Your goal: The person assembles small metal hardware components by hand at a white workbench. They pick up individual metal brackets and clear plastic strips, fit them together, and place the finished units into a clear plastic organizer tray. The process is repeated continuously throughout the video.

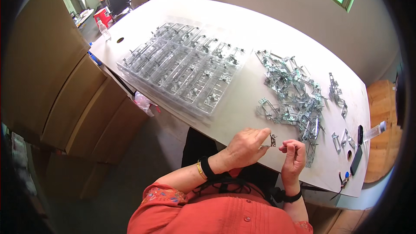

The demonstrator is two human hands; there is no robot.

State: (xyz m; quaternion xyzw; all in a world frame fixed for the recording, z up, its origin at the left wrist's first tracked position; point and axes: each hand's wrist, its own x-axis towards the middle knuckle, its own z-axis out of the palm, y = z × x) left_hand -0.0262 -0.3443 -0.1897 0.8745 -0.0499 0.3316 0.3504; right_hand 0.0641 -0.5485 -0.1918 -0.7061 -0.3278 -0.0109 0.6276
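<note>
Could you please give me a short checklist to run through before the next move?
1. Small metal bracket held in the left hand: ok.
2. Right hand close to the bracket: ok.
3. Something small pinched in the right hand: cannot tell, too small to make out.
4. Clear plastic tray with metal parts in its compartments: ok.
5. Pile of metal parts sorted into separate pieces: not ok, they lie jumbled together.
</note>
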